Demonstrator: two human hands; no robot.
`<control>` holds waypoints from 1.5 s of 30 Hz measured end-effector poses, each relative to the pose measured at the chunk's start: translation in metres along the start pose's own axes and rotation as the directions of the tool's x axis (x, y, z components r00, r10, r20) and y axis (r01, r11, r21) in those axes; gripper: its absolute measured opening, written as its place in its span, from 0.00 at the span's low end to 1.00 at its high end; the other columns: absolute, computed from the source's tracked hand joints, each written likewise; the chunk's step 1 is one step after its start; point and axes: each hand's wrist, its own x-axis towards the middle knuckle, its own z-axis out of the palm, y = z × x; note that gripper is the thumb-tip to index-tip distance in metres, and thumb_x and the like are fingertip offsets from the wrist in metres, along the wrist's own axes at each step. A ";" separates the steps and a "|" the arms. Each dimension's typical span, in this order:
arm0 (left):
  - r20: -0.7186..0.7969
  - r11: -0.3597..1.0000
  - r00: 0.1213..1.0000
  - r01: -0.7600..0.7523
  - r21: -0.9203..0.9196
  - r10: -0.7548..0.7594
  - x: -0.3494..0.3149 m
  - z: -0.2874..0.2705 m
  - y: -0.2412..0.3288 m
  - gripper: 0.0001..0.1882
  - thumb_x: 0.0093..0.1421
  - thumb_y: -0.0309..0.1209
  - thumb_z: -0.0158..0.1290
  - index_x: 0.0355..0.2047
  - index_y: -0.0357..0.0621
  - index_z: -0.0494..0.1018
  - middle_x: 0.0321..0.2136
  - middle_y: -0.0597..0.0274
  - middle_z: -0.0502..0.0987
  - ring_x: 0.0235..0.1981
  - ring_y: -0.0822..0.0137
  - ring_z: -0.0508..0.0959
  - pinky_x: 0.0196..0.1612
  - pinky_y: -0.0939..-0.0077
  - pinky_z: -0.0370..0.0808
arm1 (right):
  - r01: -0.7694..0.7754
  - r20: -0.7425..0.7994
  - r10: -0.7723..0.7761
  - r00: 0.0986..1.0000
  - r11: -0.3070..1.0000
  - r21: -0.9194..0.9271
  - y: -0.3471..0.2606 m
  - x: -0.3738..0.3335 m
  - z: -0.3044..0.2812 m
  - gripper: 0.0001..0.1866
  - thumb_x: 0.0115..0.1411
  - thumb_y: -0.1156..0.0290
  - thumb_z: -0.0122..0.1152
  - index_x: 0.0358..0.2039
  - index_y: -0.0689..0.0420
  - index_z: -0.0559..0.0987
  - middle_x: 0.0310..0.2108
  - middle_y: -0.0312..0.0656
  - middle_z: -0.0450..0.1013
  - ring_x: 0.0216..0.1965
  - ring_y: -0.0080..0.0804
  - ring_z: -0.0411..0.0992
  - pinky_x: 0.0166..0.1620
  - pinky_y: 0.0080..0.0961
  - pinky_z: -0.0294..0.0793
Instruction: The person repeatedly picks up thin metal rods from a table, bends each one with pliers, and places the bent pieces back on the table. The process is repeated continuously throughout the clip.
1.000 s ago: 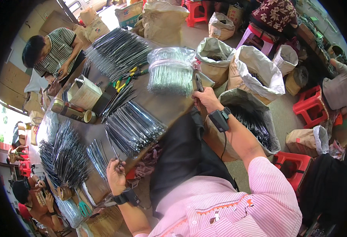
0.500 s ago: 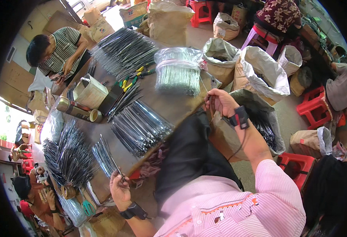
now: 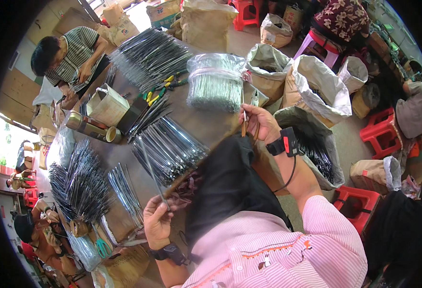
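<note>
My left hand [image 3: 157,217] is closed in a pinch on one long, thin metal strip [image 3: 149,165], which slants up and away over the near table edge. A small pile of loose strips [image 3: 125,192] lies just left of it. Beyond the held strip is a neat row of shiny metal strips [image 3: 170,151]. Over the table's right edge, my right hand [image 3: 261,122] is closed around a slim hand tool [image 3: 243,126] with brown handles and a bright, narrow metal end. Its exact kind cannot be made out. Past it stands a plastic-wrapped bundle of strips [image 3: 214,89].
More strip heaps [image 3: 81,185] [image 3: 148,60] cover the table's left and far parts, with yellow-handled pliers [image 3: 155,98], a white container [image 3: 107,108] and a flask [image 3: 88,126]. Open sacks [image 3: 311,89] and a red stool [image 3: 357,206] stand on the right. A co-worker [image 3: 71,60] sits across.
My left hand has risen slightly rightward from the small pile, with a single strip now standing out from its fingers. My right hand has shifted a little left, showing the tool's brown handles.
</note>
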 end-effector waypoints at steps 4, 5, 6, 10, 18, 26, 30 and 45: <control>0.032 0.995 0.995 0.094 0.034 -0.095 0.003 0.022 -0.015 0.15 0.55 0.18 0.55 0.45 0.34 0.74 0.34 0.52 0.80 0.32 0.61 0.83 0.31 0.81 0.80 | 0.022 -0.003 -0.024 1.000 0.960 -0.281 0.015 -0.028 0.029 0.06 0.62 0.72 0.59 0.32 0.61 0.76 0.26 0.41 0.75 0.27 0.31 0.76 0.35 0.27 0.78; 0.017 0.990 0.992 0.120 0.075 -0.122 0.003 0.027 -0.018 0.15 0.55 0.19 0.56 0.44 0.34 0.74 0.35 0.54 0.79 0.34 0.59 0.82 0.34 0.79 0.80 | 0.046 0.060 -0.029 0.998 0.954 -0.296 0.021 -0.036 0.037 0.05 0.61 0.72 0.60 0.32 0.61 0.75 0.27 0.41 0.75 0.27 0.32 0.76 0.35 0.28 0.78; 0.068 0.986 0.988 0.128 0.107 -0.136 0.004 0.033 -0.020 0.16 0.54 0.20 0.57 0.45 0.34 0.72 0.36 0.55 0.78 0.36 0.59 0.82 0.37 0.77 0.79 | 0.025 0.040 -0.012 0.999 0.944 -0.330 0.028 -0.045 0.045 0.05 0.60 0.73 0.61 0.33 0.60 0.75 0.28 0.42 0.75 0.27 0.32 0.76 0.34 0.28 0.78; 0.140 0.973 0.974 0.152 0.173 -0.177 0.007 0.055 -0.030 0.14 0.55 0.20 0.56 0.42 0.36 0.69 0.36 0.57 0.76 0.37 0.60 0.81 0.38 0.75 0.79 | 0.083 0.128 -0.032 0.991 0.904 -0.420 0.062 -0.075 0.080 0.10 0.57 0.77 0.62 0.39 0.60 0.72 0.30 0.46 0.76 0.29 0.33 0.77 0.34 0.29 0.79; 0.217 0.989 0.976 -0.048 0.138 0.017 0.017 0.073 -0.035 0.10 0.55 0.15 0.56 0.35 0.39 0.70 0.31 0.59 0.78 0.32 0.65 0.82 0.35 0.75 0.81 | 0.269 0.247 -0.149 0.957 0.775 -0.572 0.096 -0.098 0.107 0.07 0.58 0.78 0.63 0.36 0.61 0.74 0.30 0.43 0.77 0.29 0.28 0.78 0.36 0.24 0.79; 0.182 0.966 0.982 -0.096 0.241 0.052 0.025 0.061 -0.037 0.09 0.54 0.16 0.58 0.35 0.38 0.73 0.30 0.60 0.80 0.31 0.69 0.81 0.35 0.76 0.81 | 0.252 0.299 -0.060 0.952 0.707 -0.661 0.122 -0.099 0.101 0.06 0.58 0.78 0.63 0.35 0.62 0.75 0.29 0.39 0.77 0.29 0.23 0.76 0.31 0.17 0.75; 0.153 0.952 0.988 -0.052 0.301 0.006 0.021 0.054 -0.032 0.10 0.54 0.17 0.58 0.36 0.36 0.72 0.29 0.60 0.79 0.31 0.69 0.81 0.36 0.77 0.80 | 0.380 0.238 -0.297 0.925 0.678 -0.629 0.114 -0.092 0.108 0.13 0.59 0.77 0.62 0.44 0.64 0.72 0.29 0.41 0.76 0.29 0.25 0.76 0.28 0.18 0.76; 0.336 0.945 0.921 0.087 0.317 -0.198 0.001 0.080 -0.028 0.13 0.59 0.19 0.51 0.46 0.35 0.67 0.35 0.59 0.73 0.34 0.67 0.79 0.35 0.78 0.78 | 0.042 0.127 0.036 0.991 0.826 -0.562 0.099 -0.093 0.093 0.11 0.58 0.73 0.64 0.40 0.63 0.76 0.31 0.39 0.77 0.28 0.21 0.74 0.33 0.18 0.73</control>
